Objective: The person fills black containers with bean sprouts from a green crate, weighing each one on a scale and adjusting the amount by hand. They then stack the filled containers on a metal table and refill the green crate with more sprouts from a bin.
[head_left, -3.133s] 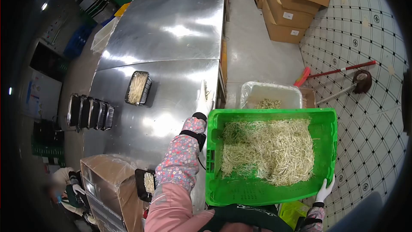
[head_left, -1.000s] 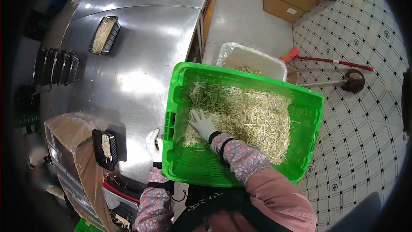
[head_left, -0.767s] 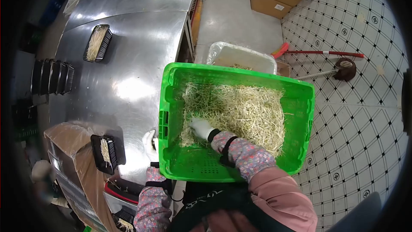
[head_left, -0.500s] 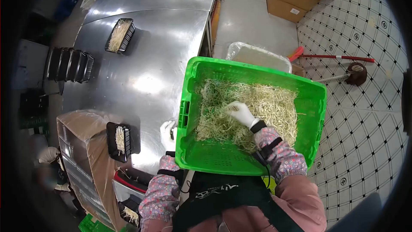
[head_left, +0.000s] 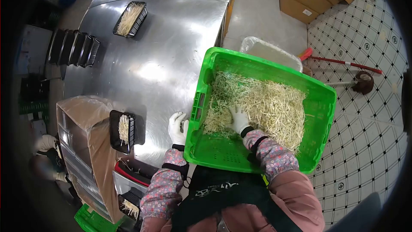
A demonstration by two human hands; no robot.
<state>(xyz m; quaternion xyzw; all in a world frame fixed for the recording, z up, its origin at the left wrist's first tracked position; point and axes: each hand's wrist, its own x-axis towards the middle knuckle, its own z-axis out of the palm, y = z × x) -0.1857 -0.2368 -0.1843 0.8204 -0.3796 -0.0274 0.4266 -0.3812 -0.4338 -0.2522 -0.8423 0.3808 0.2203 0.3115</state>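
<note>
In a green plastic crate (head_left: 317,116) lies a broad heap of pale, thin bean sprouts (head_left: 274,107). My right hand (head_left: 239,120), in a white glove, rests on the near left part of the heap with its fingers spread. My left hand (head_left: 177,129), gloved too, is just outside the crate's left wall over the steel table, its fingers loosely curved and apart with nothing seen in them. Left of it, a black tray (head_left: 129,144) holds a small portion of sprouts. Farther off stands a fuller black tray (head_left: 138,22).
Several stacked black trays (head_left: 73,48) stand at the steel table's (head_left: 171,38) left edge. Nearer are a plastic-wrapped rack (head_left: 88,146), a red-edged device (head_left: 135,172) and another tray with sprouts (head_left: 128,206). Cardboard boxes (head_left: 304,0) and a red-handled tool (head_left: 343,62) lie beyond the crate.
My right hand has gone from curled fingers above the sprouts to spread fingers on them. My left hand shows more beside the crate. The whole view has shifted a little.
</note>
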